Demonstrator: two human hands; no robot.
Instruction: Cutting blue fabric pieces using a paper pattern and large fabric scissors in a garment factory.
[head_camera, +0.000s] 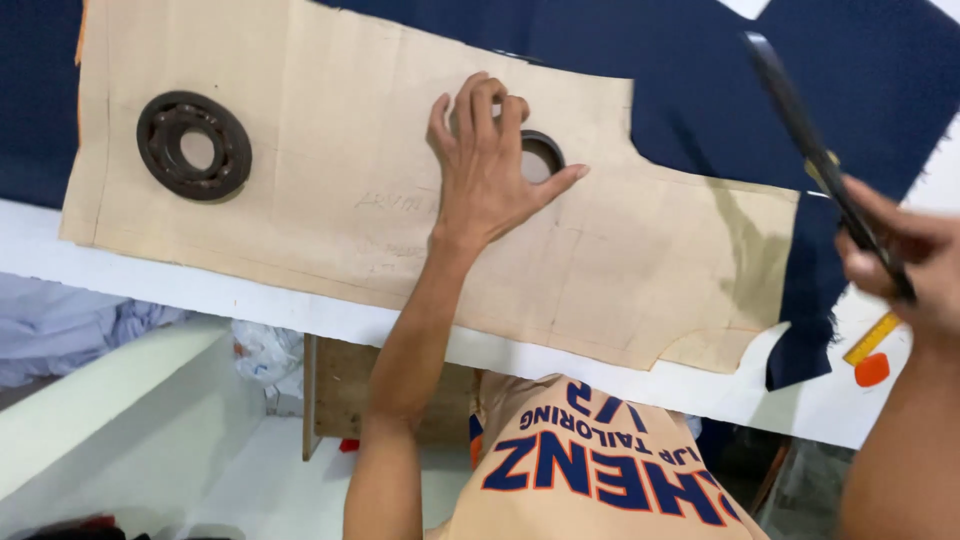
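A tan paper pattern (330, 170) lies flat over dark navy fabric (700, 80) on a white table (250, 295). My left hand (490, 160) rests on the pattern, fingers over a dark round bearing (543, 152) that acts as a weight. A second rusty bearing ring (194, 145) sits on the pattern's left part, untouched. My right hand (905, 260) is raised at the right edge, closed around the handles of long black scissors (810, 140), whose blades point up and left above the fabric. The blades look closed.
A yellow ruler end (872, 338) and an orange piece of chalk (872, 370) lie on the table by my right wrist. Below the table's front edge are a white shelf (110, 390), crumpled cloth and bags (262, 350), and a wooden board (345, 385).
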